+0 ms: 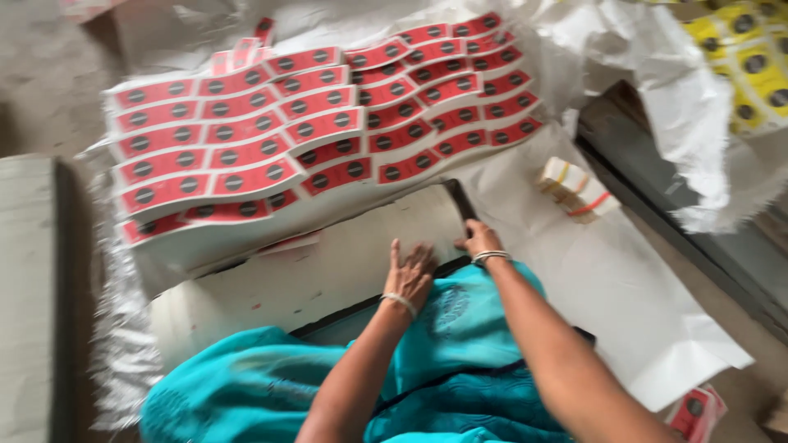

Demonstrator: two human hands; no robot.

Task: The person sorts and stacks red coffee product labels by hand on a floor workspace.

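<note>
Left hand (410, 275) and right hand (480, 240) rest flat, fingers released, on a white board (328, 271) below stacked red label sheets (312, 123); board likely stiff, light, best gripped at edges.

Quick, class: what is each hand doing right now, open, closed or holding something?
Left hand: open, fingers spread flat on the pale board, holding nothing.
Right hand: at the board's dark edge; grip cannot be told.

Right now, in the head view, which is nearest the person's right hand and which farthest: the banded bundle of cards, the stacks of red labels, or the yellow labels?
From the right hand:
1. Banded bundle of cards, just to its right on the white paper.
2. Stacks of red labels, ahead, spread across the middle.
3. Yellow labels, far top-right corner.
</note>
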